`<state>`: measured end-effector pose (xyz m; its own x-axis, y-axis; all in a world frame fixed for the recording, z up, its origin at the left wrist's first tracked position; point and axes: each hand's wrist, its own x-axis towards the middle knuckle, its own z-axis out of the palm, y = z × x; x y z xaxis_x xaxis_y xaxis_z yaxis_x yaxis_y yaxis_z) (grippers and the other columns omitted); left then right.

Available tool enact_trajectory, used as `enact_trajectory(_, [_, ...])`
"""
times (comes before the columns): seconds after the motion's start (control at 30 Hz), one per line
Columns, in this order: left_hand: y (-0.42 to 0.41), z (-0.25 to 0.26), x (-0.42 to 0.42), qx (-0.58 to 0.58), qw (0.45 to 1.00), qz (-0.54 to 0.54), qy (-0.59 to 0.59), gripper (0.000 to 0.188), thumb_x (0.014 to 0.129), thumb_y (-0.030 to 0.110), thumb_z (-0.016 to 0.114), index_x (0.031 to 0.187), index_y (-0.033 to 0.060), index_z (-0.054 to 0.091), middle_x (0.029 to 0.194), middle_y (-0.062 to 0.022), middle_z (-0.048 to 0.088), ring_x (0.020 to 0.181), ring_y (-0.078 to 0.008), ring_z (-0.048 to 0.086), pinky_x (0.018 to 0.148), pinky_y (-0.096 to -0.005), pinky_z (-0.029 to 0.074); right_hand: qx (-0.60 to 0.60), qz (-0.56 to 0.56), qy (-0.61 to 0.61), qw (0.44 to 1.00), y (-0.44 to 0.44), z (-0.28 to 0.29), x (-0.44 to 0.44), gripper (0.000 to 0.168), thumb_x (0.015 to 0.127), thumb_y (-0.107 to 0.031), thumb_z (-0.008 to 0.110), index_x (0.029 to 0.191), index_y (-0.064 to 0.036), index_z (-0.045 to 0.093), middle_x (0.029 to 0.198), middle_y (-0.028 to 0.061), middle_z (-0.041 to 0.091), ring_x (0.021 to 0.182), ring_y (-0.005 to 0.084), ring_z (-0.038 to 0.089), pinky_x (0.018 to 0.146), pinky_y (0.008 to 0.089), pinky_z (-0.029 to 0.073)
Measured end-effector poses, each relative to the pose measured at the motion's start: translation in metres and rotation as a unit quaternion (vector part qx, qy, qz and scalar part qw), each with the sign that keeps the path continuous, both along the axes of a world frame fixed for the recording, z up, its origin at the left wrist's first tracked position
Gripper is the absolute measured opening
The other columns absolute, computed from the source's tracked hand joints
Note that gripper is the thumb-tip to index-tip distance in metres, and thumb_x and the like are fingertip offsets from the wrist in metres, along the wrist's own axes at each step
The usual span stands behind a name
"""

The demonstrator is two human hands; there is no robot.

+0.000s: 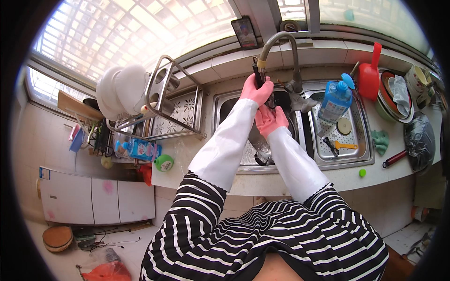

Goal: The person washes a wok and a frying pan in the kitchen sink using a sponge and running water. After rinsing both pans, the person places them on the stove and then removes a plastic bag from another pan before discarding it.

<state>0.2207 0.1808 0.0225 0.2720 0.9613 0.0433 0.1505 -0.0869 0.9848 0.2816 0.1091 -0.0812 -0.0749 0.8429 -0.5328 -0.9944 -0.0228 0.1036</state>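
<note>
Pink rubber gloves with long white cuffs cover both hands. My left hand (258, 90) grips a black-handled utensil (258, 75), upright just under the spout of the metal faucet (279, 37). Lower down, the gloved fingers of my right hand (271, 121) curl about the utensil's lower end, which they mostly hide, so its kind is unclear. Both hands are over the left basin of the stainless steel sink (242, 159). Water and a dark object (262, 158) show at the basin's bottom. A grey cloth (303, 103) hangs over the divider beside the faucet.
The right basin holds a blue pump bottle (335, 102), a round scrubber (344, 126), a yellow-handled peeler (346, 145) and a black-handled tool (330, 144). A metal rack (202, 109) stands left. Stacked bowls (386, 105), a red dipper (369, 79) and a covered pan (420, 140) are right.
</note>
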Motion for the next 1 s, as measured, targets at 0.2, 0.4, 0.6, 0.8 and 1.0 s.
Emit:
enact_trajectory(0.2, [0.014, -0.001, 0.016, -0.011, 0.998, 0.020, 0.052, 0.048, 0.087, 0.015, 0.074, 0.127, -0.0057, 0.056, 0.110, -0.0099, 0.070, 0.102, -0.0148, 0.066, 0.094, -0.0292, 0.051, 0.018, 0.009, 0.018, 1.000, 0.003, -0.014, 0.007, 0.042, 0.108, -0.041, 0.039, 0.118, -0.004, 0.056, 0.111, 0.0101, 0.072, 0.104, 0.0268, 0.069, 0.087, 0.0459, 0.057])
enact_trajectory(0.4, [0.017, -0.003, 0.002, 0.004, 0.987, -0.017, -0.159, 0.044, 0.091, 0.000, 0.066, 0.132, -0.0044, 0.053, 0.124, -0.0159, 0.065, 0.109, -0.0207, 0.066, 0.099, -0.0336, 0.051, -0.063, 0.020, -0.025, 0.998, -0.010, 0.027, 0.002, 0.042, 0.108, -0.043, 0.040, 0.124, -0.006, 0.052, 0.117, 0.0104, 0.070, 0.110, 0.0285, 0.067, 0.086, 0.0467, 0.058])
enact_trajectory(0.6, [0.010, 0.022, -0.039, -0.045, 0.990, -0.071, -0.115, 0.044, 0.102, 0.021, 0.056, 0.140, -0.0002, 0.051, 0.129, -0.0118, 0.064, 0.120, -0.0220, 0.061, 0.101, -0.0365, 0.048, -0.034, 0.047, -0.031, 0.998, -0.007, 0.026, -0.015, 0.037, 0.109, -0.041, 0.039, 0.133, -0.015, 0.047, 0.121, 0.0088, 0.068, 0.111, 0.0298, 0.067, 0.084, 0.0484, 0.058])
enact_trajectory(0.8, [-0.015, 0.049, -0.082, -0.057, 0.991, -0.079, -0.096, 0.063, 0.105, 0.050, 0.046, 0.150, 0.0059, 0.043, 0.144, -0.0173, 0.054, 0.128, -0.0265, 0.056, 0.108, -0.0446, 0.046, -0.031, 0.089, -0.056, 0.994, -0.023, 0.051, -0.030, 0.028, 0.109, -0.038, 0.041, 0.124, -0.015, 0.050, 0.113, 0.0115, 0.070, 0.101, 0.0295, 0.070, 0.078, 0.0488, 0.060])
enact_trajectory(1.0, [-0.045, 0.107, -0.108, -0.120, 0.921, 0.019, -0.370, 0.077, 0.098, 0.061, 0.049, 0.150, 0.0055, 0.041, 0.149, -0.0211, 0.047, 0.135, -0.0383, 0.048, 0.114, -0.0566, 0.039, 0.036, 0.152, -0.050, 0.986, -0.036, 0.031, -0.039, 0.028, 0.107, -0.035, 0.046, 0.113, -0.008, 0.053, 0.100, 0.0167, 0.072, 0.085, 0.0296, 0.072, 0.070, 0.0472, 0.062])
